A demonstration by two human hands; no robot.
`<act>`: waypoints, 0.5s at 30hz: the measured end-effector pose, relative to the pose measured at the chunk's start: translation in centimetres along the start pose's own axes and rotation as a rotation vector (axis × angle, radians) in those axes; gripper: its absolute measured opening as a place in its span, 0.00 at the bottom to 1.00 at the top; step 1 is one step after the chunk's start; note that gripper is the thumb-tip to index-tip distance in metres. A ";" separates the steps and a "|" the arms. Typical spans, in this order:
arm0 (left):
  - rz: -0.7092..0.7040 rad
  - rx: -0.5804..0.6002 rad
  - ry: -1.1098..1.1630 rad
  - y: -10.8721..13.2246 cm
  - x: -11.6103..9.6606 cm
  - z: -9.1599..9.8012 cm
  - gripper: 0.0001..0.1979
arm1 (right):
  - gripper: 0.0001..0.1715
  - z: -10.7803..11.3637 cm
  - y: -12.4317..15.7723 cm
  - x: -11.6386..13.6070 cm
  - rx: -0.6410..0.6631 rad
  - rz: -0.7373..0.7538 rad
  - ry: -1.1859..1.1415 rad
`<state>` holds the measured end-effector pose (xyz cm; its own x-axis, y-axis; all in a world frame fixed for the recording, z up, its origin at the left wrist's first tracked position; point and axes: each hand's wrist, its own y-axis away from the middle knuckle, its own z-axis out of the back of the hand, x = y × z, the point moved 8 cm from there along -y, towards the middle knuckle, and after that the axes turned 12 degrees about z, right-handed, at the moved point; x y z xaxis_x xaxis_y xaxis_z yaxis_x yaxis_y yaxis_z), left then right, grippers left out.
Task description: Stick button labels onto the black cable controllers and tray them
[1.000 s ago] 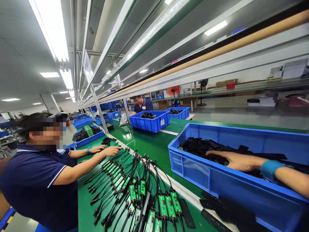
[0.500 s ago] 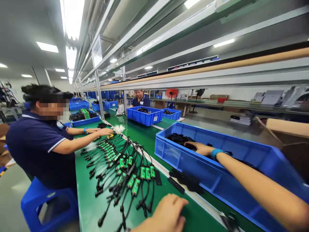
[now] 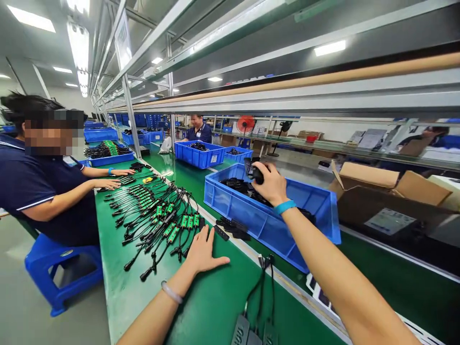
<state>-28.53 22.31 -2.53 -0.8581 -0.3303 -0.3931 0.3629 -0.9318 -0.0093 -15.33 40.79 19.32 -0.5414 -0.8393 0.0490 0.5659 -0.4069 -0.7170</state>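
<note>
My right hand [image 3: 273, 186] is closed around some black plastic pieces [image 3: 257, 174], held up over the long blue bin [image 3: 230, 203]. More black pieces [image 3: 235, 184] lie inside that bin. My left hand [image 3: 201, 253] rests on the green tabletop [image 3: 204, 302], fingers spread, with nothing in it. Beside its fingertips are several black cables with green rectangular boards or labels [image 3: 185, 221], laid out in rows. Flat black pieces [image 3: 233, 227] lie between my left hand and the bin. The exact kind of the held pieces is hard to make out.
A co-worker [image 3: 46, 182] sits at the left, both hands on the cables. Grey-black boxes with cables [image 3: 240, 330] lie at the near edge. Farther back stand blue bins [image 3: 197, 157] and another person [image 3: 199, 130]. An open cardboard box [image 3: 373, 175] is at the right.
My right hand has come up out of the bin with black pieces. My left hand has moved forward and spread out beside the cables. The view has shifted, showing more of the right side.
</note>
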 end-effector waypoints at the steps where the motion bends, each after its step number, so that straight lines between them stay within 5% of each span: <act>1: 0.002 0.004 -0.006 -0.1 0.0 -0.1 0.60 | 0.32 0.9 0.6 2.1 -0.022 0.078 0.023; 3: 0.005 0.008 -0.007 -0.3 0.1 -0.2 0.61 | 0.31 1.0 2.6 6.4 0.021 0.239 0.048; 6: 0.020 0.006 0.003 -0.5 0.3 -0.3 0.63 | 0.34 -3.0 7.2 10.5 0.278 0.354 0.016; 10: 0.028 0.007 0.011 -0.4 0.2 -0.4 0.64 | 0.34 -9.8 13.0 10.6 0.557 0.227 0.016; 12: 0.029 0.003 0.009 -0.3 0.2 -0.3 0.65 | 0.33 -11.4 14.1 9.9 0.572 0.158 0.046; 15: 0.029 0.008 -0.001 -0.2 0.1 -0.2 0.66 | 0.49 -11.7 13.6 9.2 0.627 0.084 0.070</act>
<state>-28.58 22.47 -2.77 -0.8475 -0.3573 -0.3925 0.3849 -0.9229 0.0091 -19.83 31.77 1.87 -0.5063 -0.8609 -0.0502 0.8534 -0.4919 -0.1723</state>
